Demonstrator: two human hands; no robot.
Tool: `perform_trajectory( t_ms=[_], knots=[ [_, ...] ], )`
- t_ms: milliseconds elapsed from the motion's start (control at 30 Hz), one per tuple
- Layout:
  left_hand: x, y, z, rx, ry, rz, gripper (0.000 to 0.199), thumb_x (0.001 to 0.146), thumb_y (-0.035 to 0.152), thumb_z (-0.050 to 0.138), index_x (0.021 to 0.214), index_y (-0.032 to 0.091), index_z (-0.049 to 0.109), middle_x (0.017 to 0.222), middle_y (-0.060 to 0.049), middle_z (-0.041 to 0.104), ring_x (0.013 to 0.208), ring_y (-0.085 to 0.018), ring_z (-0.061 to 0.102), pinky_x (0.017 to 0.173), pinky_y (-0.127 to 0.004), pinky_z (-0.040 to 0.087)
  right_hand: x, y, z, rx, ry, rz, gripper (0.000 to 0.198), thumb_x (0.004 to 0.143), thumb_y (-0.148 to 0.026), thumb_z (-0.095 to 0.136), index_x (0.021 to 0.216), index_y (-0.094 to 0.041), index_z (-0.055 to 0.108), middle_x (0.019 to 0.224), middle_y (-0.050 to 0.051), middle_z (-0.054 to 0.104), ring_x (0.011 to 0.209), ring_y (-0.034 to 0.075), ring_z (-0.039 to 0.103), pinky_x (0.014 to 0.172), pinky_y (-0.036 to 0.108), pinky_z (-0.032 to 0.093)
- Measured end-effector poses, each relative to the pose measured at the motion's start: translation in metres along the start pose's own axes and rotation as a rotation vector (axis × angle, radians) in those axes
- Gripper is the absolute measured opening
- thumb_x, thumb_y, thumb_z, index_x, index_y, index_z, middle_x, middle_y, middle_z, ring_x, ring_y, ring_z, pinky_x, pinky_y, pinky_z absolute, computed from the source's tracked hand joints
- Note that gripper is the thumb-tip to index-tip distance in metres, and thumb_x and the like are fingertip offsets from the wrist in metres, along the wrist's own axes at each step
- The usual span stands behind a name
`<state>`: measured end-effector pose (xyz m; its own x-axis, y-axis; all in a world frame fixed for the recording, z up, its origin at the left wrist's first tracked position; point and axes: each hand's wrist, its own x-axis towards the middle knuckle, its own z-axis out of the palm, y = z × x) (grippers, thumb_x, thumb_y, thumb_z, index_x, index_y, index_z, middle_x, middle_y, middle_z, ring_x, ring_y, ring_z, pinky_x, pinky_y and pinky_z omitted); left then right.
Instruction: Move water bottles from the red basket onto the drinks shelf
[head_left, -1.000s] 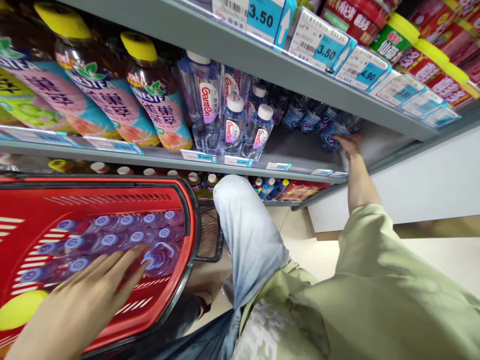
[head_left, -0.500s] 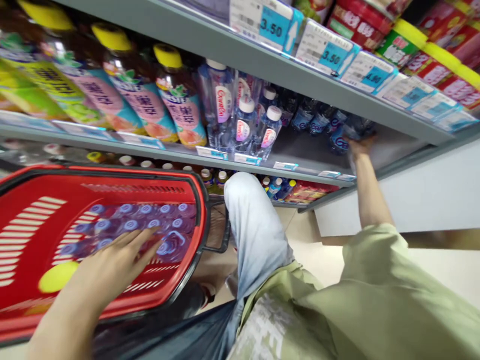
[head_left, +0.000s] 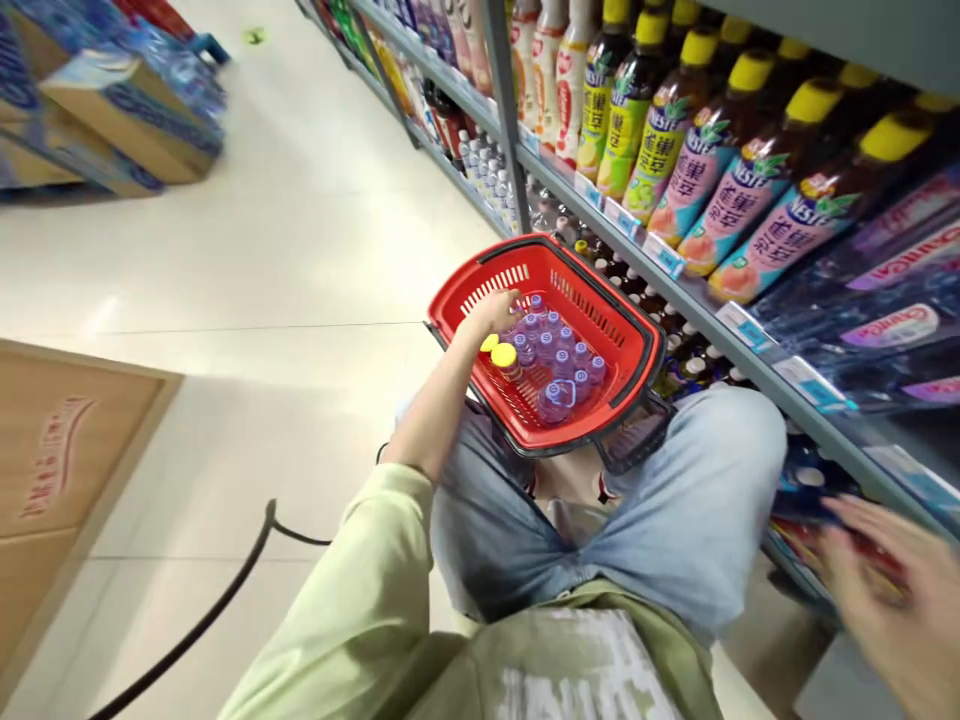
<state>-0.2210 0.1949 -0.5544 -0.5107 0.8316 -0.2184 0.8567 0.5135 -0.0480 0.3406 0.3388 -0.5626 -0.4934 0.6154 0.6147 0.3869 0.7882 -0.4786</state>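
Note:
My left hand [head_left: 496,312] reaches into the red shopping basket [head_left: 487,268], at its far left part. Its fingers curl over the top of a small water bottle there, which they mostly hide. Several small clear bottles with lilac caps [head_left: 562,358] stand upright in rows beside it. A yellow-capped container [head_left: 504,356] is just below my wrist. At the right edge my right hand [head_left: 892,585] is blurred by motion, in front of the lower shelf. Its fingers look stretched and apart, with nothing visible in them.
Shelves of bottled drinks [head_left: 731,180] run along the right, with price tags [head_left: 814,383] on the edge. My knees [head_left: 720,470] flank the basket's near end. A cardboard box [head_left: 67,450] lies left, and cartons [head_left: 135,110] with bottled water stand far left. A black strap [head_left: 225,600] hangs at lower left.
The view has swung left, toward the aisle. My right hand has left the bottles deep on the shelf and come back. My left hand, spread over the bottles before, is now curled at one.

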Motion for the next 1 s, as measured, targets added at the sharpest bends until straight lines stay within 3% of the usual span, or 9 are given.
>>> perform_trajectory(
  t_ms=[67, 133, 267, 367, 433, 600, 733, 833, 1000],
  knots=[
    [0.005, -0.002, 0.019, -0.001, -0.083, 0.0, 0.044, 0.097, 0.023, 0.05, 0.136, 0.004, 0.06, 0.129, -0.019, 0.071, 0.115, -0.025, 0.067, 0.1, -0.032, 0.051, -0.004, -0.014, 0.036, 0.056, -0.198, -0.237, 0.045, 0.089, -0.03, 0.074, 0.133, -0.039, 0.068, 0.112, 0.009, 0.08, 0.1, 0.033, 0.077, 0.089, 0.055, 0.062],
    [0.01, 0.011, 0.043, -0.009, -0.181, 0.06, 0.046, 0.094, 0.031, 0.06, 0.132, 0.006, 0.064, 0.127, -0.018, 0.072, 0.111, -0.026, 0.068, 0.098, -0.032, 0.052, -0.008, -0.02, 0.064, 0.071, -0.282, -0.38, 0.043, 0.092, -0.02, 0.071, 0.133, -0.029, 0.065, 0.119, 0.008, 0.078, 0.106, 0.03, 0.076, 0.096, 0.052, 0.06],
    [0.011, 0.067, 0.098, -0.032, -0.314, 0.269, 0.072, 0.082, 0.048, 0.076, 0.143, 0.014, 0.06, 0.138, -0.016, 0.066, 0.12, -0.027, 0.065, 0.101, -0.03, 0.051, -0.014, -0.023, 0.092, 0.078, -0.262, -0.359, 0.025, 0.092, -0.011, 0.069, 0.115, -0.023, 0.069, 0.115, 0.006, 0.08, 0.106, 0.028, 0.076, 0.103, 0.053, 0.053],
    [0.002, 0.107, 0.132, 0.016, -0.373, 0.398, 0.087, 0.064, 0.037, 0.089, 0.145, 0.022, 0.06, 0.151, -0.017, 0.056, 0.131, -0.035, 0.057, 0.101, -0.04, 0.051, -0.014, -0.023, 0.093, 0.111, -0.246, -0.326, 0.025, 0.09, -0.007, 0.07, 0.111, -0.022, 0.071, 0.109, 0.006, 0.081, 0.101, 0.027, 0.077, 0.1, 0.049, 0.054],
    [-0.004, 0.12, 0.146, 0.058, -0.354, 0.468, 0.084, 0.065, 0.024, 0.086, 0.145, 0.021, 0.061, 0.154, -0.021, 0.052, 0.139, -0.041, 0.047, 0.104, -0.048, 0.049, -0.013, -0.023, 0.092, 0.111, -0.245, -0.319, 0.025, 0.09, -0.006, 0.07, 0.11, -0.021, 0.071, 0.108, 0.006, 0.081, 0.1, 0.027, 0.077, 0.099, 0.049, 0.054],
    [0.003, 0.114, 0.147, 0.083, -0.289, 0.71, 0.049, 0.076, 0.011, 0.072, 0.124, 0.019, 0.074, 0.144, -0.017, 0.061, 0.139, -0.033, 0.049, 0.11, -0.045, 0.043, -0.012, -0.022, 0.092, 0.111, -0.232, -0.297, 0.026, 0.089, -0.005, 0.07, 0.109, -0.023, 0.071, 0.106, 0.005, 0.081, 0.098, 0.027, 0.078, 0.098, 0.05, 0.054],
    [0.007, 0.111, 0.143, 0.109, -0.335, 0.88, 0.023, 0.071, 0.002, 0.071, 0.082, 0.021, 0.077, 0.105, -0.007, 0.079, 0.121, -0.022, 0.063, 0.113, -0.038, 0.041, -0.011, -0.022, 0.094, 0.132, -0.231, -0.293, 0.027, 0.089, -0.005, 0.069, 0.108, -0.024, 0.071, 0.106, 0.005, 0.081, 0.098, 0.027, 0.078, 0.096, 0.049, 0.055],
    [-0.002, 0.117, 0.14, 0.138, -0.349, 0.915, 0.018, 0.078, 0.004, 0.066, 0.072, 0.019, 0.072, 0.084, -0.003, 0.078, 0.1, -0.02, 0.07, 0.111, -0.041, 0.041, -0.009, -0.023, 0.095, 0.154, -0.218, -0.29, 0.031, 0.088, -0.003, 0.069, 0.11, -0.025, 0.071, 0.107, 0.004, 0.081, 0.1, 0.026, 0.077, 0.097, 0.048, 0.055],
    [-0.012, 0.115, 0.114, 0.185, -0.254, 0.824, 0.014, 0.074, 0.011, 0.068, 0.063, 0.019, 0.069, 0.077, -0.01, 0.078, 0.081, -0.02, 0.071, 0.107, -0.039, 0.04, -0.007, -0.025, 0.095, 0.173, -0.203, -0.277, 0.032, 0.088, -0.001, 0.066, 0.111, -0.024, 0.069, 0.11, 0.004, 0.08, 0.106, 0.024, 0.076, 0.101, 0.047, 0.054]
  ],
)
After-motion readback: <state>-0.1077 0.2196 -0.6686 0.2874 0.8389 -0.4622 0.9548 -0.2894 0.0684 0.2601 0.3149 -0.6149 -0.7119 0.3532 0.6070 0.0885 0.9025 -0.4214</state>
